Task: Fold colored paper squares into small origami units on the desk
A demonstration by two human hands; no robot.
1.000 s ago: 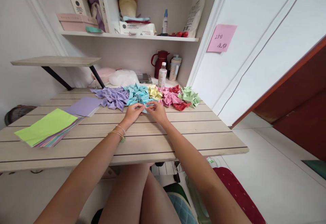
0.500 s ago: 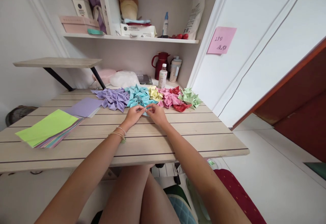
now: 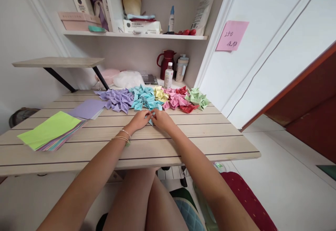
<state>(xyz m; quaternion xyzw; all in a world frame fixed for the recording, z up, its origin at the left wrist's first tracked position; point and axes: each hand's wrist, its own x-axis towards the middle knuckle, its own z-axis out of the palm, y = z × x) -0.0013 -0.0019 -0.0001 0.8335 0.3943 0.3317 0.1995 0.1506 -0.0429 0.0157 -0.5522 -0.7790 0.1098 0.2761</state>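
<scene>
A small piece of blue origami paper (image 3: 151, 121) shows between my hands, mostly covered by my fingers. My left hand (image 3: 140, 119) pinches it from the left, and my right hand (image 3: 161, 119) grips it from the right, fingertips meeting. How it is folded I cannot make out. Just beyond my hands lie folded paper pieces in colour groups: purple (image 3: 118, 99), blue (image 3: 144, 98), yellow (image 3: 160, 94), pink (image 3: 177, 99), red (image 3: 189, 109) and light green (image 3: 197, 98).
On the left of the slatted table (image 3: 210, 136) lie a fanned stack of coloured paper (image 3: 51, 127) and purple sheets (image 3: 86, 109). Behind the folded pieces stand a clear bottle (image 3: 168, 77), a dark red jug (image 3: 167, 64) and a tumbler (image 3: 181, 68). A small raised shelf (image 3: 57, 62) is at back left.
Both hands stay together on the blue paper; its lower tip now points down toward me between them, with the fingers slightly shifted. The view has tilted a little.
</scene>
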